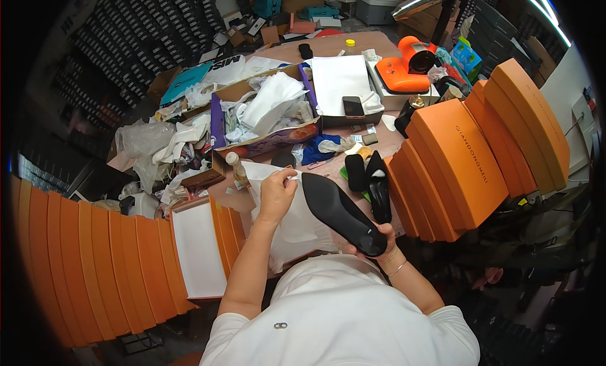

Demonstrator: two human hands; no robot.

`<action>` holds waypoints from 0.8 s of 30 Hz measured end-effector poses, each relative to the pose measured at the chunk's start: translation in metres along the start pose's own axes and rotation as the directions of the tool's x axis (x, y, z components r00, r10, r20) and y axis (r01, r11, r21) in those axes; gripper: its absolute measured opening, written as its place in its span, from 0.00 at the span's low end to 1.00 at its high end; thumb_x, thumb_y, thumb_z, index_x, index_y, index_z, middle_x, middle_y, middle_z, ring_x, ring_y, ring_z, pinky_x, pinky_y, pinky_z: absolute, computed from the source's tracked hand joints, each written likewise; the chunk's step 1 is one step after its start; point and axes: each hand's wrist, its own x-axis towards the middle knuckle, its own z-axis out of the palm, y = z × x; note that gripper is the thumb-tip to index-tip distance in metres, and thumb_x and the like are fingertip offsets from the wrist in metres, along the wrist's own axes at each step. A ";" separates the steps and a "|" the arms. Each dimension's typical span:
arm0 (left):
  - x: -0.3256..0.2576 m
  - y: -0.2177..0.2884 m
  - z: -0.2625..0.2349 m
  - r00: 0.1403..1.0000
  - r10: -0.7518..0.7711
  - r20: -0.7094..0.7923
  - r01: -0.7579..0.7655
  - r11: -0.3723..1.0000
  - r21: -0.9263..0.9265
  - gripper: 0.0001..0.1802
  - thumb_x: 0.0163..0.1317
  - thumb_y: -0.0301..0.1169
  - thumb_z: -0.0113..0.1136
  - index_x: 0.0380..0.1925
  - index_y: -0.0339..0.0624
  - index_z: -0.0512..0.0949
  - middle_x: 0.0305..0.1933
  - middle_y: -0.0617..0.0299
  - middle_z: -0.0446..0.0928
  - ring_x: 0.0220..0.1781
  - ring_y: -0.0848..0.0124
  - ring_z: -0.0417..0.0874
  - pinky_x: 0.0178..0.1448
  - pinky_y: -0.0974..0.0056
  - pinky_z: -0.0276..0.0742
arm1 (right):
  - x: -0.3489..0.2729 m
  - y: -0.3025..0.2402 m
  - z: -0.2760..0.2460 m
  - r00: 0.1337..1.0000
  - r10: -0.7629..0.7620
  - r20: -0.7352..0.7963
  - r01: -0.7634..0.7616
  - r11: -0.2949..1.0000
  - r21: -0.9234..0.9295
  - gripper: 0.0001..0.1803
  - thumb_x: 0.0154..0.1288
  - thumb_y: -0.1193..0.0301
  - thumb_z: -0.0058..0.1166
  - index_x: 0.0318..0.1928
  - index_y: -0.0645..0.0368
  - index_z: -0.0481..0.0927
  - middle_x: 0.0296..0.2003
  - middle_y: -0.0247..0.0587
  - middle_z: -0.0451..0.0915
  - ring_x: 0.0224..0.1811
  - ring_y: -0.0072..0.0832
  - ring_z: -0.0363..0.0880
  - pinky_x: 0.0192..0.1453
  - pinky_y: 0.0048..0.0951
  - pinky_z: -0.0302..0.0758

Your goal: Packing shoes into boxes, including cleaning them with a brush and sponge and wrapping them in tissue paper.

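A black flat shoe (pixel 331 205) is turned with its sole up, its pointed toe aimed away from me to the left. My right hand (pixel 384 243) is wrapped round the heel end. Beside the toe, my left hand (pixel 276 194) is closed in a pinch; something white shows at its fingertips, too small to name. Thin white tissue paper (pixel 271 230) spreads beneath the shoe and my left forearm. Another black shoe (pixel 379 192) lies to the right, next to a dark block-like pad (pixel 355 172).
Orange shoe boxes stand in rows at left (pixel 95 265) and right (pixel 457 164). Beyond my hands are a small bottle (pixel 237 169), a blue cloth (pixel 315 151) and a purple-edged box (pixel 218 123) of crumpled paper. A phone (pixel 353 106) and an orange device (pixel 402 72) stand farther back.
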 end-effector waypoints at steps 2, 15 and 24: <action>0.003 0.001 -0.009 0.995 -0.094 0.022 0.096 0.991 -0.090 0.09 0.53 0.23 0.59 0.35 0.34 0.83 0.22 0.62 0.75 0.23 0.76 0.73 0.32 0.69 0.70 | -0.001 -0.012 0.021 0.989 0.144 -0.015 -0.144 0.968 -0.203 0.43 0.49 0.55 0.60 0.60 0.75 0.65 0.44 0.62 0.77 0.43 0.49 0.81 0.34 0.42 0.84; -0.037 0.018 -0.057 0.970 -0.207 -0.126 0.134 0.892 -0.432 0.07 0.57 0.21 0.62 0.36 0.34 0.83 0.26 0.71 0.77 0.27 0.83 0.71 0.33 0.76 0.68 | 0.078 -0.009 0.000 0.894 0.170 -0.415 -0.394 0.740 -0.545 0.31 0.60 0.60 0.56 0.57 0.69 0.69 0.42 0.51 0.80 0.42 0.39 0.83 0.41 0.38 0.83; -0.033 0.004 -0.054 0.971 -0.182 -0.154 0.151 0.969 -0.195 0.09 0.55 0.23 0.62 0.37 0.33 0.83 0.24 0.64 0.76 0.24 0.79 0.71 0.30 0.71 0.69 | 0.048 -0.003 -0.030 0.945 0.279 -0.172 -0.257 0.956 0.140 0.31 0.61 0.58 0.52 0.59 0.67 0.68 0.44 0.57 0.77 0.45 0.52 0.79 0.37 0.39 0.85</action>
